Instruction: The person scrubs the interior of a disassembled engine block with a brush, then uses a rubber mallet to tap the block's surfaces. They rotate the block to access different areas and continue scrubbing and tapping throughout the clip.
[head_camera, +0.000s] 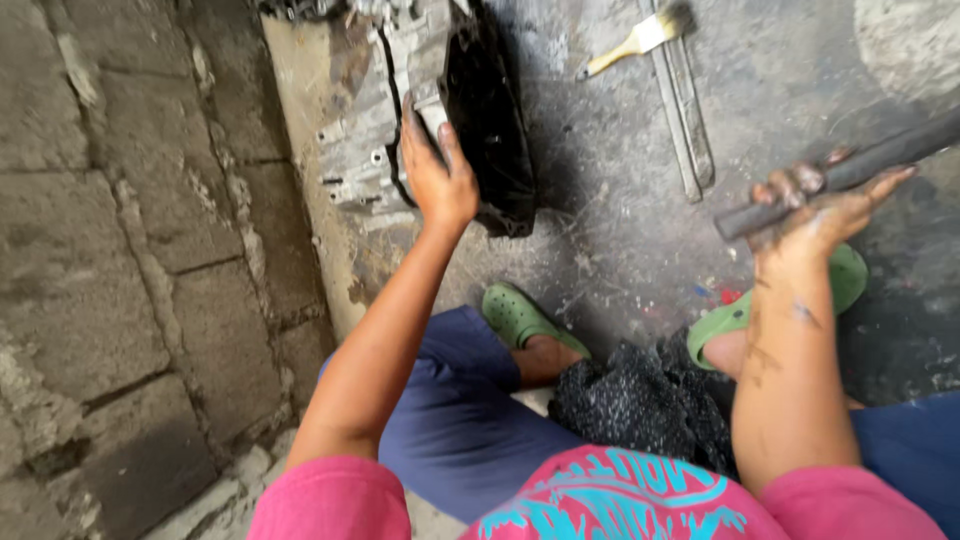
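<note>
- my left hand (437, 175) lies flat, fingers spread, on the metal gearbox casing (400, 110) on the floor ahead; looks heavy, stiff, greasy, best gripped by its rim.
- my right hand (815, 215) is wrapped around a dark, oily bar (880, 160), likely slippery.

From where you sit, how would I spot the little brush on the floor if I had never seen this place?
Start at the big grey metal housing that the left hand rests on, at the top of the stained concrete floor. Look right, past its black greasy side, to two long flat metal bars. The paintbrush lies across their upper end: the only pale wooden-handled thing there, with dark bristles.
</note>
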